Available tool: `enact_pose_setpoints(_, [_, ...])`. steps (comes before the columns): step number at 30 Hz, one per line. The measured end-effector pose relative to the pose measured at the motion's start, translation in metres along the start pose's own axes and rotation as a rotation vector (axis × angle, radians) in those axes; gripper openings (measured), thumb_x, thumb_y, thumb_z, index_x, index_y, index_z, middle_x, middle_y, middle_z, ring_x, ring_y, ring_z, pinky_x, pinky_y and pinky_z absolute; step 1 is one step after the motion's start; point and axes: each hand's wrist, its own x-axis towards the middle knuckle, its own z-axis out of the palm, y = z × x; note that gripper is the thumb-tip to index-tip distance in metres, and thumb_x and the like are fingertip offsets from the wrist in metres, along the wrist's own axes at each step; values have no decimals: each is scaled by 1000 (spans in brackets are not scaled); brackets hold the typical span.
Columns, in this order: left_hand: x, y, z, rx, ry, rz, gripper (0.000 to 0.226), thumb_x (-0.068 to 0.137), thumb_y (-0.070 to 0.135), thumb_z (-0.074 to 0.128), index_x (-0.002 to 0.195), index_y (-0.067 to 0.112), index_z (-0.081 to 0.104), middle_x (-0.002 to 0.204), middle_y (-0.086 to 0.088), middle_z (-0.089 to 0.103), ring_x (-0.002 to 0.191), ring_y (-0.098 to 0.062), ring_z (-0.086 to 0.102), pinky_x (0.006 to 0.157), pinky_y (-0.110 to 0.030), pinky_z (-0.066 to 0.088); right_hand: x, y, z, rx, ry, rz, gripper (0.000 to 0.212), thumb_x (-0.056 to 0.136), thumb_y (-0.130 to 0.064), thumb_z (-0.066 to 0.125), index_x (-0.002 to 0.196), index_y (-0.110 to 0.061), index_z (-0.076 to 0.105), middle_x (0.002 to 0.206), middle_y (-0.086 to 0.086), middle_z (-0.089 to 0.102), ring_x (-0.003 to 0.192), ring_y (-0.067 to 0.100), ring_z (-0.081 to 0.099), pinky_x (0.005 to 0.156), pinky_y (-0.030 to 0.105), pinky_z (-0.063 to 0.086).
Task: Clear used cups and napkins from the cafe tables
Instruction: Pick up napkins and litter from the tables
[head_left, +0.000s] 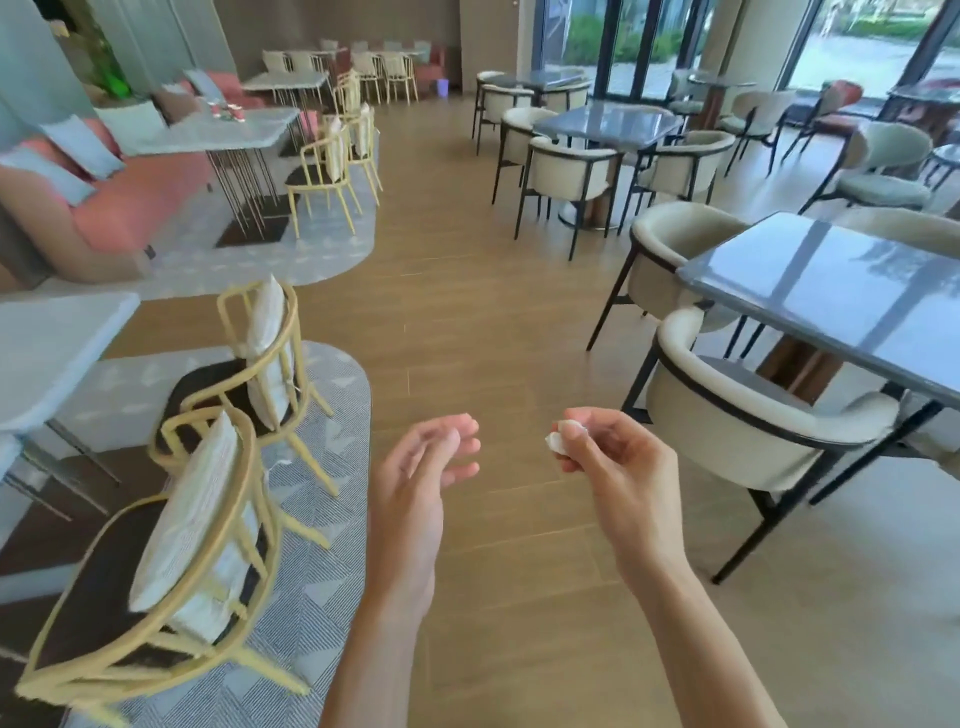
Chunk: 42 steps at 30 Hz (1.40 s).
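Far left of the frame we see a pale marble-look table edge (57, 343), nothing visible on the part in shot. Upper left, a long white table (208, 132) by the pink bench carries small red cups (228, 110), blurred, so we can't tell the count; we judge these are the used cups left to clear. Lower left, two gold wire-frame chairs with pale cushions (208, 514) stand on a grey patterned rug (322, 519).

Bottom centre, our left hand (421, 478) hovers over the wood floor, fingers loose and apart, holding nothing. Just right of it, our right hand (613, 457) has thumb and fingers clamped on a small crumpled white napkin (558, 439), only a bit of it poking out at the fingertips.

Right side, glossy grey square table (831, 296) with cream tub chairs (748, 415), no cups seen on it.

Risks as we judge them: the napkin wad is small and held only at the fingertips, so it may slip to the floor in transit; adding cups to that same hand could knock it loose; the chair legs crowd the aisle, trip hazard
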Motion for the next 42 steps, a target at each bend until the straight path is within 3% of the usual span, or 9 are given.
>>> enact_pose_setpoints(4, [85, -22, 15, 15, -8, -39, 20, 102, 5, 55, 101, 4, 75, 107, -9, 78, 103, -28, 73, 84, -35, 62, 84, 19, 29, -1, 42, -14, 14, 96, -12, 71, 96, -22, 80, 79, 0, 78, 67, 7, 68, 67, 11, 50])
enact_pose_setpoints(11, [259, -57, 60, 38, 43, -19, 21, 102, 5, 54, 101, 5, 75, 108, -11, 77, 105, -31, 72, 88, -42, 58, 266, 63, 61, 40, 76, 48, 9, 95, -17, 72, 96, -19, 81, 84, -6, 80, 75, 8, 75, 68, 9, 50])
enact_pose_setpoints(17, [418, -45, 113, 5, 99, 74, 22, 103, 4, 53, 98, 6, 74, 107, -13, 77, 102, -29, 73, 83, -35, 62, 440, 47, 92, 74, 47, 43, 10, 95, -16, 71, 94, -19, 81, 86, -5, 80, 74, 5, 73, 75, 14, 57])
enact_pose_setpoints(23, [542, -60, 147, -18, 145, 76, 21, 103, 5, 51, 102, 0, 72, 109, -16, 76, 102, -30, 72, 85, -38, 61, 561, 64, 124, 67, 37, 99, 13, 94, -13, 71, 92, -21, 81, 85, -5, 80, 74, 9, 74, 71, 12, 55])
enact_pose_setpoints(29, [679, -105, 170, -19, 147, 13, 22, 104, 5, 51, 101, -1, 72, 107, -14, 77, 100, -29, 73, 86, -40, 60, 688, 106, 168, -17, 38, 157, 16, 94, -10, 69, 96, -22, 79, 87, -7, 80, 81, 11, 77, 85, 28, 56])
enact_pose_setpoints(34, [834, -128, 198, -24, 82, -27, 22, 103, 5, 53, 97, 4, 75, 105, -12, 78, 98, -29, 74, 80, -33, 61, 832, 123, 223, -51, 52, 133, 16, 94, -9, 70, 99, -21, 79, 89, -5, 80, 86, 14, 77, 77, 15, 54])
enact_pose_setpoints(42, [1043, -113, 252, 36, -11, 8, 25, 103, 6, 54, 94, 11, 77, 105, -8, 78, 98, -26, 74, 80, -32, 60, 1028, 116, 299, -49, 46, 65, 20, 95, -6, 68, 94, -23, 79, 83, -7, 80, 81, 8, 76, 75, 13, 53])
